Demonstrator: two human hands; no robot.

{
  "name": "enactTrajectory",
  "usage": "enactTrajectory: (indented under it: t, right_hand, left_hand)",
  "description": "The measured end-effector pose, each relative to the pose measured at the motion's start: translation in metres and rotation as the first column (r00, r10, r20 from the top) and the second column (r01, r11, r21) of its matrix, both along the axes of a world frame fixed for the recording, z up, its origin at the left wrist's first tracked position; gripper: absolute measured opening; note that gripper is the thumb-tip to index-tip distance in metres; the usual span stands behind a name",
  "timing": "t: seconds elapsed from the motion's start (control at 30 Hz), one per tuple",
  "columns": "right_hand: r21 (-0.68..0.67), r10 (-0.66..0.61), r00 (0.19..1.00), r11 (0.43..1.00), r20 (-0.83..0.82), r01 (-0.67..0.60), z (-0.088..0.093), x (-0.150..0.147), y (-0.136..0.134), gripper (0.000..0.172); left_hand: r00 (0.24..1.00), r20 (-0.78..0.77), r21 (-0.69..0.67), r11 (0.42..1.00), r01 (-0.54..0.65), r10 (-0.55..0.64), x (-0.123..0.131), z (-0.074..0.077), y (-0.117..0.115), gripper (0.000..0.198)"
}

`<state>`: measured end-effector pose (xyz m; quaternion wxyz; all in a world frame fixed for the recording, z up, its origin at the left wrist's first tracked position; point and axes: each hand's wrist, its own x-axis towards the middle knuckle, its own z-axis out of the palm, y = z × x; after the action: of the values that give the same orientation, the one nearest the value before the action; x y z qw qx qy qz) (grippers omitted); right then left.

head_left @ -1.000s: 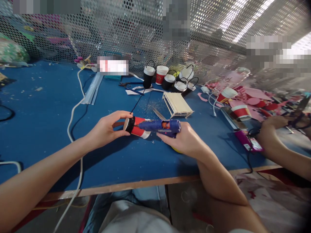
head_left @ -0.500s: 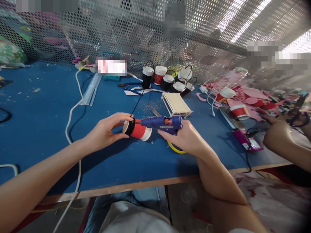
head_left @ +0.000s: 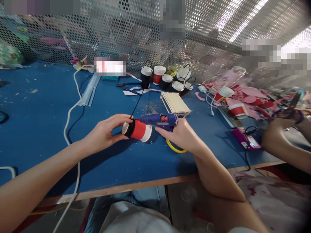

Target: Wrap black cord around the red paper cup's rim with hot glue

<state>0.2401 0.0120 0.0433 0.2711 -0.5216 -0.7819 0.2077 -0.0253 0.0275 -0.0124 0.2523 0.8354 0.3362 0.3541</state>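
My left hand point(head_left: 105, 133) is closed on a red paper cup point(head_left: 137, 129) that lies on its side on the blue table point(head_left: 43, 123). A black band wraps the cup near its rim, and a thin black strip point(head_left: 135, 105) runs up from it. My right hand point(head_left: 181, 135) grips a blue glue gun point(head_left: 159, 119), its nozzle pointing left at the cup's side. A yellow cord point(head_left: 173, 147) loops out under that hand.
Several black and red cups point(head_left: 166, 78) with handles stand at the back by the perforated metal screen. A stack of wooden sticks point(head_left: 175, 103) lies behind the gun. A white cable point(head_left: 70, 113) crosses the left side. Another person's hands point(head_left: 279, 129) work at the right among pink cut-outs.
The glue gun and my right hand have shifted a little left and back, and the gun's nozzle has drawn back off the cup toward its base. The other person's hands moved.
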Motion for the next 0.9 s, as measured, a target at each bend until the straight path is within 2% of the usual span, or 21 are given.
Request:
enactTrajectory:
  t: [0.47,0.67,0.9]
  right_hand:
    - [-0.005,0.027,0.999,1.000,-0.037,-0.028,0.005,-0.004,-0.005,0.017]
    - [-0.001,0.016,1.000,1.000,0.007,-0.016,0.004,-0.003,-0.010,0.019]
    - [0.009,0.053,0.998,0.999,0.016,-0.053,0.001,-0.004,-0.011,0.013]
  left_hand:
    - [0.999,0.027,0.002,1.000,0.017,-0.017,-0.002,-0.004,0.001,0.045]
    - [0.993,0.111,-0.110,0.994,-0.024,0.036,-0.002,-0.008,0.005,0.049]
    - [0.986,0.125,-0.251,0.965,-0.073,0.107,0.002,-0.004,0.004,0.052]
